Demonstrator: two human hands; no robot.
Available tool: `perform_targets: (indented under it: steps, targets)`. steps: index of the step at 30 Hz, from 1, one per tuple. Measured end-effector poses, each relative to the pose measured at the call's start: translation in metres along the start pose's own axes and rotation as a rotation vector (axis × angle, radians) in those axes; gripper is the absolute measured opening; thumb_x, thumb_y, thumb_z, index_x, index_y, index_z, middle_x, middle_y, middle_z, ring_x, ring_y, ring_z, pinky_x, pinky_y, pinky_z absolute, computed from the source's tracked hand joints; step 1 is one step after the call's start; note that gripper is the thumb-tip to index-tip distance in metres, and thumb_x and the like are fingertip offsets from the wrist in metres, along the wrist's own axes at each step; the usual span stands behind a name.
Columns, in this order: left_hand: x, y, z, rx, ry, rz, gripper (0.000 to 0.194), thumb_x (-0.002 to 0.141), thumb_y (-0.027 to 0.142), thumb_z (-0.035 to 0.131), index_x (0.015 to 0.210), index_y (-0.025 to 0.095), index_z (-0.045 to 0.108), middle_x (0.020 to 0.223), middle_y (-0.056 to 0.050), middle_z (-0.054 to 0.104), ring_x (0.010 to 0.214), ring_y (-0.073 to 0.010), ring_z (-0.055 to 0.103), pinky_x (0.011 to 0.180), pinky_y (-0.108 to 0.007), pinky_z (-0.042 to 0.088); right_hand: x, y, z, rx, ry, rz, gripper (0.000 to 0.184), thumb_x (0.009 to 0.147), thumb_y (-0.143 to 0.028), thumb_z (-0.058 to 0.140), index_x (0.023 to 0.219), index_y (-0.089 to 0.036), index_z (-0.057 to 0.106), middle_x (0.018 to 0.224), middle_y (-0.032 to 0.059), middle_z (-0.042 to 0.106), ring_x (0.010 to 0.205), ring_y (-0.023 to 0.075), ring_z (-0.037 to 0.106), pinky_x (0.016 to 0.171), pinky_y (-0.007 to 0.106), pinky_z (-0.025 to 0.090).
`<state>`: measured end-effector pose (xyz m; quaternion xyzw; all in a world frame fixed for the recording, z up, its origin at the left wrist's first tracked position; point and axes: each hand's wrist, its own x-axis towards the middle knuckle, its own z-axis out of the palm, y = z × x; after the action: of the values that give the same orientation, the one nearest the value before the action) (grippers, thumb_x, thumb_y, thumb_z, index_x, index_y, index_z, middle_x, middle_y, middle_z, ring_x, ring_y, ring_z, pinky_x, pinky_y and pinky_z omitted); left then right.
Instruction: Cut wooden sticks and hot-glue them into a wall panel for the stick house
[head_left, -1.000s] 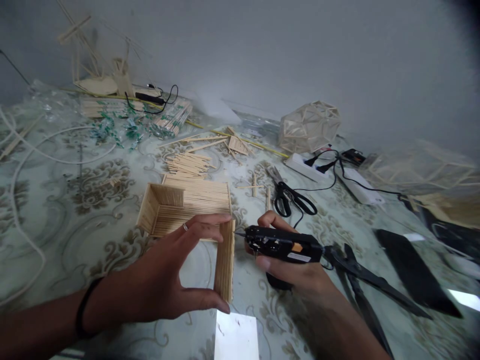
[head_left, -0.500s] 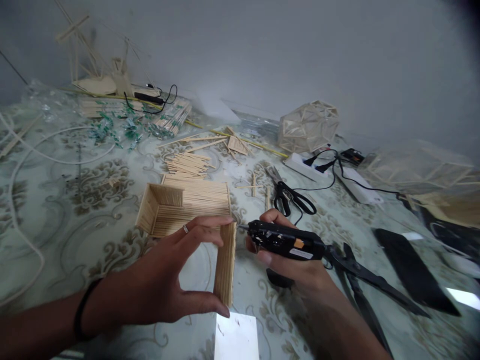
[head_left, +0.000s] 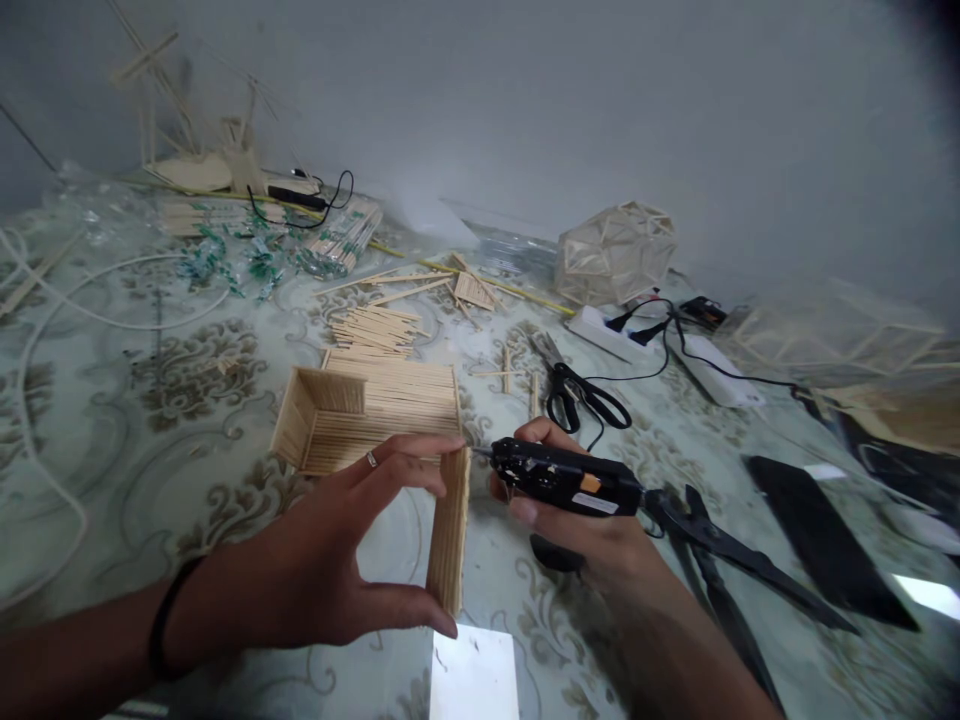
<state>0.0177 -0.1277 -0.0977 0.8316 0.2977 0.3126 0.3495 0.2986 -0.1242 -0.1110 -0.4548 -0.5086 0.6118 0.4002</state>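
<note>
My left hand (head_left: 322, 560) grips a narrow panel of thin wooden sticks (head_left: 448, 530) by its two ends, fingers at the top and thumb at the bottom. A black hot glue gun (head_left: 566, 478) is in my right hand (head_left: 592, 545), its metal nozzle at the panel's upper right edge. Just beyond my left fingers lies a stick-built base (head_left: 397, 395) with two low walls joined in a corner (head_left: 322, 395) at its left. Whether the panel touches the base is hidden by my fingers.
Loose sticks (head_left: 375, 330) lie behind the base. Scissors (head_left: 581, 390), a power strip (head_left: 615, 333) and a geometric stick frame (head_left: 615, 252) stand at back right. Pliers (head_left: 720, 540) and a black phone-like slab (head_left: 825, 540) lie right. Packed sticks (head_left: 341, 235) and a white cable (head_left: 45, 330) are left.
The glue gun has shifted slightly left and up, its nozzle now at the panel's top corner. My left hand and the panel have barely moved.
</note>
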Motion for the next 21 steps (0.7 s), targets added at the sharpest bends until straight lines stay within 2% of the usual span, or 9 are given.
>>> perform_targets:
  steps: [3,5,8,11,14,18,19,21]
  targets:
    - [-0.002,0.002,-0.001,-0.032,0.012,0.003,0.071,0.081,0.044,0.096,0.129,0.032,0.045,0.166,-0.012,0.054,0.153,-0.0330,0.056,0.121,-0.049,0.055,0.004,-0.005,0.002,-0.093,0.047,-0.022,0.050,0.080,-0.052,0.093,0.105,-0.030,0.056,0.081,-0.0047,0.056,0.066,0.0149,0.048,0.056,0.027,0.034]
    - [-0.002,0.004,-0.003,-0.032,0.011,-0.006,0.068,0.083,0.039,0.095,0.127,0.032,0.045,0.167,-0.012,0.052,0.153,-0.0333,0.056,0.121,-0.049,0.055,0.008,-0.010,-0.001,-0.230,0.126,-0.054,0.046,0.084,-0.053,0.089,0.103,-0.029,0.054,0.080,-0.0049,0.055,0.067,0.0156,0.048,0.058,0.027,0.037]
    - [-0.001,0.007,-0.006,-0.015,-0.001,-0.033,0.064,0.082,0.034,0.094,0.125,0.030,0.047,0.163,-0.014,0.054,0.152,-0.0354,0.056,0.120,-0.051,0.054,0.017,-0.010,-0.016,-0.563,0.319,-0.130,0.043,0.088,-0.054,0.080,0.103,-0.029,0.048,0.081,-0.0041,0.057,0.068,0.0183,0.053,0.062,0.030,0.042]
    - [0.001,0.008,-0.005,-0.036,0.000,-0.057,0.061,0.081,0.034,0.091,0.124,0.027,0.048,0.156,-0.017,0.057,0.147,-0.0366,0.059,0.118,-0.052,0.054,0.028,-0.001,-0.038,-0.967,0.473,-0.154,0.049,0.084,-0.055,0.077,0.110,-0.027,0.047,0.092,0.0037,0.066,0.077,0.0253,0.063,0.069,0.036,0.049]
    - [0.001,0.007,-0.001,-0.095,-0.012,-0.085,0.059,0.078,0.036,0.091,0.118,0.025,0.050,0.151,-0.016,0.060,0.143,-0.0356,0.061,0.119,-0.051,0.053,0.036,0.008,-0.055,-1.053,0.451,-0.154,0.051,0.080,-0.052,0.077,0.114,-0.023,0.052,0.095,0.0098,0.070,0.080,0.0312,0.067,0.071,0.043,0.052]
    - [-0.001,0.005,0.007,-0.162,-0.051,-0.121,0.064,0.073,0.043,0.095,0.118,0.025,0.053,0.151,-0.015,0.060,0.142,-0.0371,0.059,0.118,-0.052,0.053,0.043,-0.009,-0.067,-1.102,0.253,-0.170,0.048,0.066,-0.047,0.086,0.105,-0.024,0.068,0.098,0.0109,0.076,0.089,0.0338,0.073,0.079,0.046,0.057]
    - [-0.001,0.005,0.008,-0.175,-0.056,-0.119,0.066,0.073,0.044,0.096,0.119,0.024,0.053,0.150,-0.015,0.060,0.142,-0.0371,0.059,0.118,-0.052,0.052,0.048,-0.017,-0.068,-1.113,0.205,-0.171,0.042,0.067,-0.046,0.086,0.100,-0.025,0.072,0.095,0.0096,0.078,0.085,0.0322,0.073,0.077,0.045,0.057]
    - [-0.001,0.005,0.010,-0.191,-0.057,-0.099,0.063,0.075,0.046,0.094,0.117,0.024,0.053,0.147,-0.015,0.062,0.139,-0.0365,0.061,0.118,-0.052,0.052,0.064,-0.034,-0.065,-1.144,0.179,-0.190,0.028,0.078,-0.047,0.080,0.092,-0.024,0.073,0.088,0.0084,0.077,0.075,0.0285,0.071,0.072,0.043,0.056]
